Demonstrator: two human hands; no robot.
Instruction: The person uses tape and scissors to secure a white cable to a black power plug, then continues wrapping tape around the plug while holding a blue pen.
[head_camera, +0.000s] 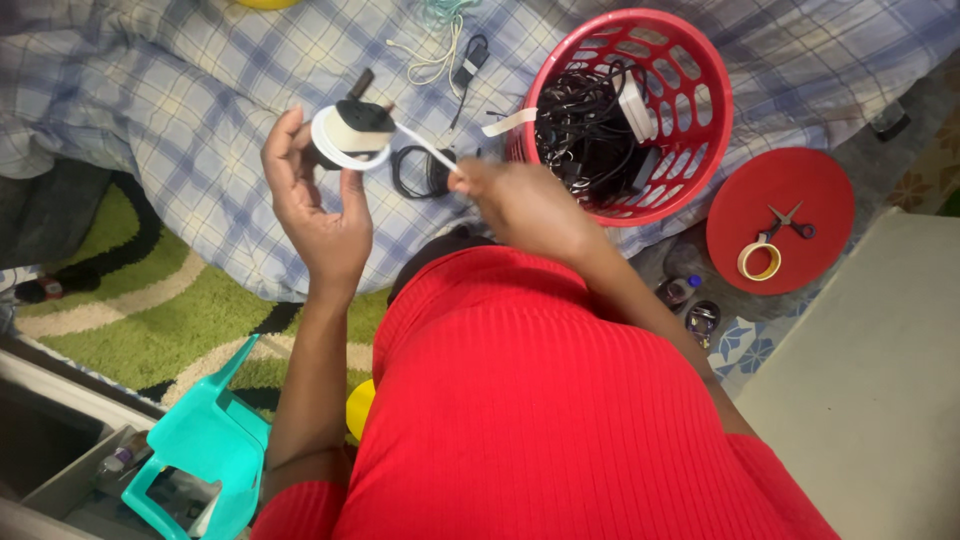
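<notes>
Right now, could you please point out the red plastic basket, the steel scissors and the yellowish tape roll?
red plastic basket (700, 110), head view, right wall.
steel scissors (788, 221), head view, pivot.
yellowish tape roll (744, 262), head view, left rim.

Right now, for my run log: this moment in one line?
left hand: holds black plug | right hand: pulls white tape strip | red plastic basket: cables

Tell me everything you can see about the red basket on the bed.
The red basket is round and looks like plastic, with rows of slotted openings in its wall and a smooth rim. It stands upright on the blue-and-white checked blanket, near its edge. Inside lies a tangled heap of black cables with a white adapter or charger on top. A strip of pale tape sticks out from its left rim. The right hand is just in front of it; whether they touch is unclear.
</notes>
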